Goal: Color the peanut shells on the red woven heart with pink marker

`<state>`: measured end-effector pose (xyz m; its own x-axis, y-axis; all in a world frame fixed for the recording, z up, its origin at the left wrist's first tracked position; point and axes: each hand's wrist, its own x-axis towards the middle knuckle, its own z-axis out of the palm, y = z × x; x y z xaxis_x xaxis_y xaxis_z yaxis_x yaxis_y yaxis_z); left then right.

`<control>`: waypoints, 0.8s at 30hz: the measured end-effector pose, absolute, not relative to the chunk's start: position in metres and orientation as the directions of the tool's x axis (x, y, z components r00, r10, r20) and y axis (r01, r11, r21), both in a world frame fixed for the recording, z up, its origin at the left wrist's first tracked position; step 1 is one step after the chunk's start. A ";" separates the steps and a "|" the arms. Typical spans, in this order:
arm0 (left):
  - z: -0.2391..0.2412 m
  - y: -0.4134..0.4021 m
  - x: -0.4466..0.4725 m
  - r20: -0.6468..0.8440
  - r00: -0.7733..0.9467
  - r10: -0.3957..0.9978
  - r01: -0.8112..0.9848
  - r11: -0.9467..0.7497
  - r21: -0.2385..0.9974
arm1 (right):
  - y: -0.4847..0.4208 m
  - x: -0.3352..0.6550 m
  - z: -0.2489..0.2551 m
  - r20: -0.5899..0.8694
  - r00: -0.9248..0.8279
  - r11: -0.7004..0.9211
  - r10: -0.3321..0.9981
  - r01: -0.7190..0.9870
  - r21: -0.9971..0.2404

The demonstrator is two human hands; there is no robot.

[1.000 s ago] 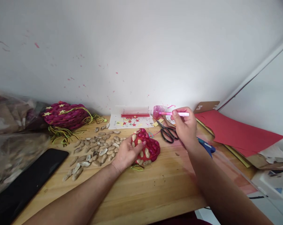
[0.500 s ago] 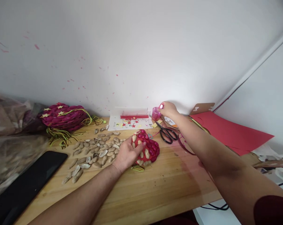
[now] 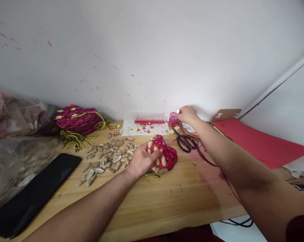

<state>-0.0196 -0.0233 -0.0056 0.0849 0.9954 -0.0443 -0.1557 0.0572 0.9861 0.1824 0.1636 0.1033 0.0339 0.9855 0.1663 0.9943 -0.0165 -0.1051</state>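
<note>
One red craft piece studded with peanut shells (image 3: 167, 156) lies at frame centre on the wooden desk (image 3: 182, 198). The left hand (image 3: 141, 160) clasps its left edge, thumb on top. The right hand (image 3: 187, 115), upper centre, has its fingers bunched at one small pink cup (image 3: 172, 120); its grasp is hidden. One pair of black scissors (image 3: 185, 143) lies between them. The loose peanut shells (image 3: 111, 159), left of centre, are too many to count.

- The left hand (image 3: 141, 160) rests on a red shell-covered piece (image 3: 164, 155) on the wooden table (image 3: 167, 201).
- The right hand (image 3: 187, 114) reaches to a small pink cup (image 3: 172, 119) by the wall.
- Black scissors (image 3: 185, 142) lie just beside the right forearm.
- Loose peanut shells (image 3: 109, 158) lie to the left.
- A black phone (image 3: 36, 191) lies at the table's left edge.
</note>
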 end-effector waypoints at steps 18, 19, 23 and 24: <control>0.005 -0.038 -0.016 0.133 0.046 0.990 -0.040 -0.131 0.991 | -0.010 0.155 0.080 0.529 -0.032 0.528 0.848 0.139 -0.838; 0.005 -0.039 -0.016 0.151 0.035 0.988 -0.005 -0.151 0.989 | -0.016 0.152 0.077 0.573 -0.037 0.571 0.818 0.159 -0.805; 0.004 -0.040 -0.018 0.208 0.026 0.978 0.079 -0.209 0.975 | -0.026 0.151 0.068 0.694 -0.090 0.695 0.715 0.203 -0.690; 0.004 -0.041 -0.018 0.219 0.032 0.975 0.092 -0.221 0.971 | -0.027 0.152 0.066 0.711 -0.113 0.715 0.694 0.222 -0.663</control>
